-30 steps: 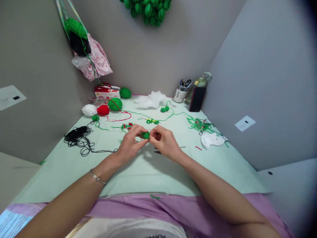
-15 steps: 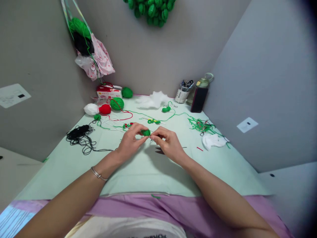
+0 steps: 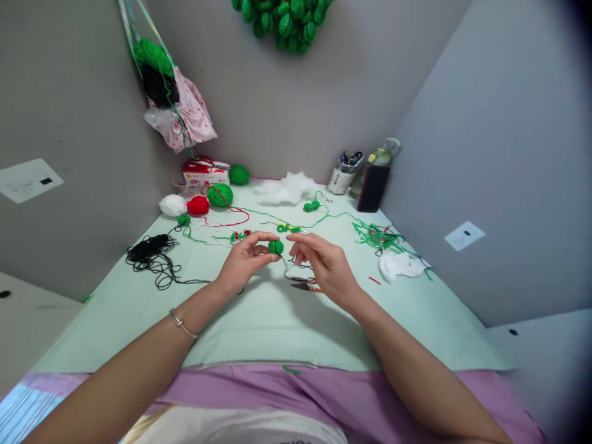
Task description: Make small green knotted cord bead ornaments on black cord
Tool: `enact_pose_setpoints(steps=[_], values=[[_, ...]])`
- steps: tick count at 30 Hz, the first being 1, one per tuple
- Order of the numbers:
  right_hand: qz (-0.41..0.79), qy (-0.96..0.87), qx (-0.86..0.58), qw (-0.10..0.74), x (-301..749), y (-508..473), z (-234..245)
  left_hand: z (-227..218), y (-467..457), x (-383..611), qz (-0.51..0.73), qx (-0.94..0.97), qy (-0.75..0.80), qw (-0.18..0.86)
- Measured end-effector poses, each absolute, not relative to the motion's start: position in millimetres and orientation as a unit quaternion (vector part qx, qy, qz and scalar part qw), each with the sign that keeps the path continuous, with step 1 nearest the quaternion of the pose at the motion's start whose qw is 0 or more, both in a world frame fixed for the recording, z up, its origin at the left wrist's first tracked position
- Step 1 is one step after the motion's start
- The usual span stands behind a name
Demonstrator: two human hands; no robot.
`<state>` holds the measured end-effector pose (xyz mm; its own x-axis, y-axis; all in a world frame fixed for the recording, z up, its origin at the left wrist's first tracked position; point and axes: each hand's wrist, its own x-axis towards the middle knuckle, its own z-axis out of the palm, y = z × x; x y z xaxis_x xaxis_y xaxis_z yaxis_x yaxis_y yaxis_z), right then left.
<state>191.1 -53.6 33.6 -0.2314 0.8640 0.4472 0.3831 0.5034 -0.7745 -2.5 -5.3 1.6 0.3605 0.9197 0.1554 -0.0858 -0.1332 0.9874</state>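
Observation:
My left hand [image 3: 247, 262] pinches a small green crocheted ball [image 3: 276, 246] between thumb and fingers; a dark line runs across the ball's face. From beneath it a dark strand of yarn [image 3: 285, 271] hangs down to the table. Just right of the ball, apart from it, is my right hand [image 3: 324, 265], index finger stretched out and the other fingers loosely curled. I see nothing held in it. Under this hand lies a pair of scissors [image 3: 305, 285] with dark blades and a bit of red handle showing. Beyond the hands sits a green crocheted piece [image 3: 283, 229] with a hook.
A tangle of black yarn [image 3: 150, 250] lies at the left. Behind it are white [image 3: 172, 205], red [image 3: 198, 206] and green [image 3: 221, 195] yarn balls. White stuffing [image 3: 289, 188], a pen cup [image 3: 341, 179] and a phone [image 3: 374, 188] stand along the back. Green scraps [image 3: 377, 234] lie right.
My right hand has let go at the ball's side and moved slightly right, its index finger now extended. The ball has turned in my left hand, showing its dark line. More of the scissors shows.

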Motion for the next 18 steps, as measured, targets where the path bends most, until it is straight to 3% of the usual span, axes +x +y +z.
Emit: enact_pose_setpoints(steps=[5,12,18], values=[[0.319,-0.701,-0.451,0.451,191.3,-54.9,30.4,6.1,-7.3,-4.5,0.466,0.596,0.321,0.569],[0.141,-0.727,-0.481,0.469,186.9,-55.9,30.0,4.0,-7.9,-3.3,0.489,0.602,0.340,0.532],[0.136,-0.743,-0.466,0.462,187.6,-55.4,25.8,4.9,-8.8,-2.8,0.485,0.599,0.342,0.538]])
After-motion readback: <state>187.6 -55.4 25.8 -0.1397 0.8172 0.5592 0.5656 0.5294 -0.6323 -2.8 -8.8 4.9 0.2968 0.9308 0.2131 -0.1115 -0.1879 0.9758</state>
